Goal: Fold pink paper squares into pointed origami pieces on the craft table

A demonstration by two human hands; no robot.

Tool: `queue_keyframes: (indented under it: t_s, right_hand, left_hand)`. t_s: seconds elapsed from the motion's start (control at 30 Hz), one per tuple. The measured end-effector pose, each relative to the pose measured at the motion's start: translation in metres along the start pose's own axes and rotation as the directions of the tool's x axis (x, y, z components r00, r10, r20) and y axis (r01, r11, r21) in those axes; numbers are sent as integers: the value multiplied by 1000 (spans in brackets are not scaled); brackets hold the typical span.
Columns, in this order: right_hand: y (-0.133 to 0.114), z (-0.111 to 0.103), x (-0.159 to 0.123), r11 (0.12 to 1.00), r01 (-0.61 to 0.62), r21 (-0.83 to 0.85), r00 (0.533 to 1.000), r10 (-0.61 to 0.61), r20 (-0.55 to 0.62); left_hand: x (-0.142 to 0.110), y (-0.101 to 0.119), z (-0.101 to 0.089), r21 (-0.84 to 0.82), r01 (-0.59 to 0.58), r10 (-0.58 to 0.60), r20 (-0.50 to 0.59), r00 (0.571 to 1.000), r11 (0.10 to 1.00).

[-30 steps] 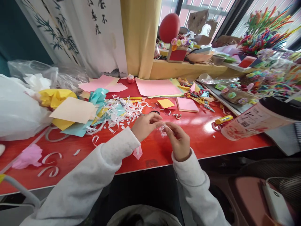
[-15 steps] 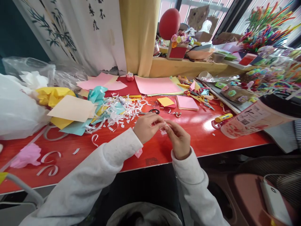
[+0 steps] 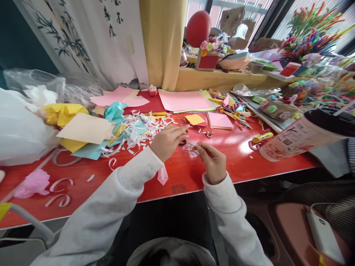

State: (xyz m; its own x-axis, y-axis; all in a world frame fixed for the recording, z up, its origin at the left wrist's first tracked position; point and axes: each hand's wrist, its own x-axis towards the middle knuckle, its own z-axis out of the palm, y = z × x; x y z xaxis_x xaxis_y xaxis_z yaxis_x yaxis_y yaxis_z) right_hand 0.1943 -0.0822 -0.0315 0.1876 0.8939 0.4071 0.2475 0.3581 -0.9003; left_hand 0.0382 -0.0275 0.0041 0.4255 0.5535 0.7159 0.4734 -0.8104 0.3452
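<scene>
My left hand point(image 3: 168, 142) hovers over the table with its fingers stretched out to the right. Beneath those fingers show the dark handles of a pair of scissors point(image 3: 182, 142), mostly hidden. Thumb and fingers of my right hand point(image 3: 213, 160) pinch a thin pale strip point(image 3: 191, 143), which looks like paper; its far end reaches towards the scissors. A pink folded paper piece point(image 3: 162, 176) with a whitish band lies below my left wrist, near the table's front edge.
White paper shreds point(image 3: 141, 129) and coloured sheets point(image 3: 85, 127) lie to the left. Beyond my hands are a yellow square point(image 3: 195, 119), a pink paper stack point(image 3: 220, 120) and small metal rings point(image 3: 209, 134). A tilted drink cup point(image 3: 299, 136) and a yellow tube point(image 3: 263, 137) are on the right.
My hands were together, fingertips meeting over a small thing. Now they are apart: the left has moved up and left with fingers straightened, uncovering the pink folded paper, while the right keeps its pinch.
</scene>
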Motion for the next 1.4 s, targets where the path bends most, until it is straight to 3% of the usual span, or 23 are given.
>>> queue_keyframes:
  t_s: [0.07, 0.2, 0.43, 0.6, 0.83, 0.93, 1.1, 1.23, 1.4]
  right_hand:
    - [-3, 0, 0, 997, 43, -63, 999, -43, 14]
    - [-10, 0, -1, 973, 166, -160, 986, -159, 56]
    - [-27, -2, 0, 903, 332, -272, 941, -296, 165]
    - [-31, 0, 4, 894, 316, -318, 940, -250, 231]
    - [-20, 6, 11, 877, 284, -388, 957, -236, 167]
    - [-20, 6, 12, 912, 232, -338, 969, -185, 165]
    - [-20, 4, 13, 928, 192, -320, 978, -153, 144]
    - [-18, 4, 12, 923, 206, -325, 976, -172, 130]
    - [-21, 6, 6, 891, 291, -348, 954, -244, 172]
  left_hand:
    - [2, 1, -3, 24, -9, 9, -17, 1000, 1000]
    - [3, 10, -7, -54, -90, 96, 127, 987, 995]
    - [3, 13, -12, -72, -46, 58, 176, 983, 996]
    - [3, 9, -14, -16, -75, 76, 193, 978, 997]
    - [-2, 11, -11, 190, -132, 105, 147, 984, 973]
    - [-2, 13, -10, 155, -97, 77, 126, 989, 983]
    - [3, 8, -17, -4, 67, -66, 149, 987, 998]
    - [7, 4, -21, 8, 93, -93, -3, 996, 996]
    - [3, 8, -12, -19, -14, 17, 164, 986, 1000]
